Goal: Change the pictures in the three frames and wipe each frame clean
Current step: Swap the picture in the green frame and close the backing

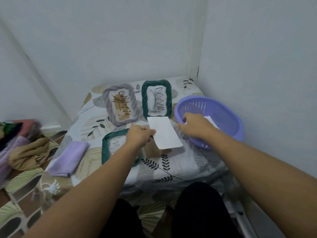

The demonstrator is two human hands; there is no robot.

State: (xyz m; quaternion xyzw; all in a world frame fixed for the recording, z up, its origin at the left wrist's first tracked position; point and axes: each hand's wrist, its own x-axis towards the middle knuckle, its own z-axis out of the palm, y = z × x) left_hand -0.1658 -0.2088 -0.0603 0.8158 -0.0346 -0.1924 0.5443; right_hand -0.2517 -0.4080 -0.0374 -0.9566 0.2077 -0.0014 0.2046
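The left hand (pixel 139 135) pinches a white paper sheet (pixel 163 133) by its near-left edge and holds it above the counter (pixel 180 167), just right of the near green frame (pixel 109 146); a brown card backing (pixel 154 150) shows under the sheet. The right hand (pixel 195 125) reaches over the near rim of the purple basket (pixel 223 114); its fingertips are hidden, so whether its grip is clenched on anything I cannot tell. A second white sheet (pixel 210 120) lies in the basket just beyond that hand. The risks, as I judge them: the thin sheet is held at one edge only, so it may droop, crease or slip from the pinch; the right hand fishing blind in the basket could drag the basket toward the counter's edge; and the left forearm crosses the near frame, so a careless pull could knock it out of place. Counted: three rope-edged frames, two green and one grey; the grey frame (pixel 120 104) and the far green frame (pixel 156 98) lie side by side at the back with scribbled pictures in them. Two white sheets, one basket, and one folded lilac cloth (pixel 68 158) at the left for wiping, untouched.
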